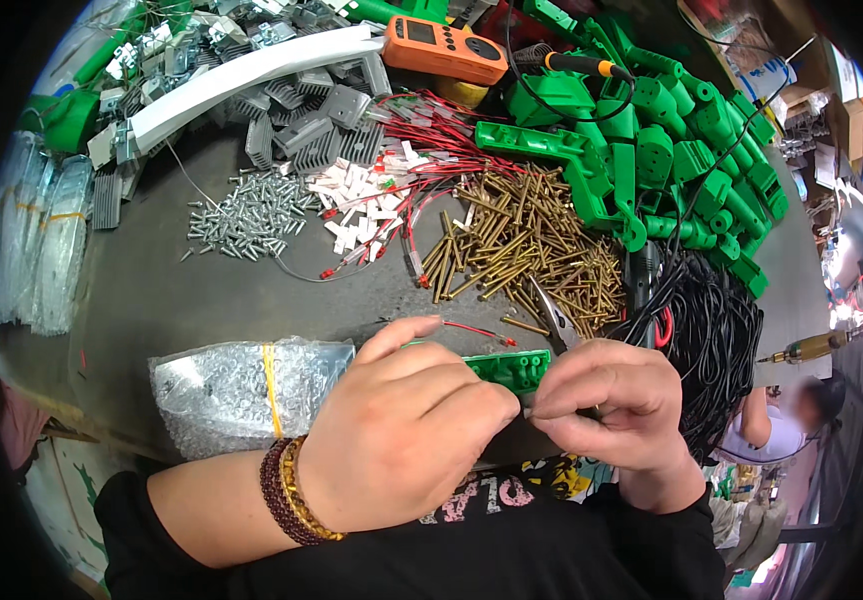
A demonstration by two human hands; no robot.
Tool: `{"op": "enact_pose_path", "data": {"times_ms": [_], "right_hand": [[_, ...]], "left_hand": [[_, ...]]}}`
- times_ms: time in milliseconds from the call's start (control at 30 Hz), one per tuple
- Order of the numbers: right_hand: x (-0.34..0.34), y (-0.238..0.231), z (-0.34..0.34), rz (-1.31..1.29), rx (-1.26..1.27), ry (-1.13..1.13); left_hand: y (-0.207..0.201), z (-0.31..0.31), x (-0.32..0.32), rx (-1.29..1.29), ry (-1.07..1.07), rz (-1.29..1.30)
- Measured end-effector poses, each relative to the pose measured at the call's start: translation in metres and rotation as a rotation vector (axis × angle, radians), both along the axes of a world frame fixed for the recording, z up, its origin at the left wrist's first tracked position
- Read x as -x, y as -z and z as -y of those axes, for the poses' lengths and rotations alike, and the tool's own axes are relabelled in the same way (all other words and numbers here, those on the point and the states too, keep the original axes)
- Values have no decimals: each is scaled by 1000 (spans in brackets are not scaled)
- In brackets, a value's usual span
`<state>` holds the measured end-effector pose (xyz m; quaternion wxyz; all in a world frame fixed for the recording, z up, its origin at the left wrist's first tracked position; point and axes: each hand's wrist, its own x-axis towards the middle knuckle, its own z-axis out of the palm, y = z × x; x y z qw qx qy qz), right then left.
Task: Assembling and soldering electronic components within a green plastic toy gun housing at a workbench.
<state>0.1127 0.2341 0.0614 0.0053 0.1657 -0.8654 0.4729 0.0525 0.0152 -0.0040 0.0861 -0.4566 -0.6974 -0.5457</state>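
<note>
Close to me at the table's front edge lies a green plastic housing (516,370), its ribbed inside facing up and its left part hidden by my hand. My left hand (416,415) is closed over it, fingers curled, the fingertips mostly out of sight. A red wire (471,328) with a small red end sticks out above the housing. My right hand (611,400) is pinched at the housing's right end, near my left fingers. Something tiny and greyish shows at that pinch, too small to name. Left of my hands lies a bubble-wrapped piece (221,390) with a yellow band.
Beyond my hands lie piles of silver screws (251,215), white connectors (361,205) and long brass-coloured screws (526,240). Pliers (554,312) rest beside black cables (721,340). Green housings (661,150), heat sinks (311,130) and an orange meter (443,50) fill the back. At right hangs a screwdriver-like tool (813,347).
</note>
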Motion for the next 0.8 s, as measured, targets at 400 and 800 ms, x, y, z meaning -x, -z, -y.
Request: {"op": "enact_pose_path", "data": {"times_ms": [400, 800], "right_hand": [[14, -7, 10, 109, -145, -98], [-10, 2, 3, 36, -77, 110]], "left_hand": [[-2, 1, -5, 142, -46, -13], [0, 2, -6, 151, -46, -44]]}}
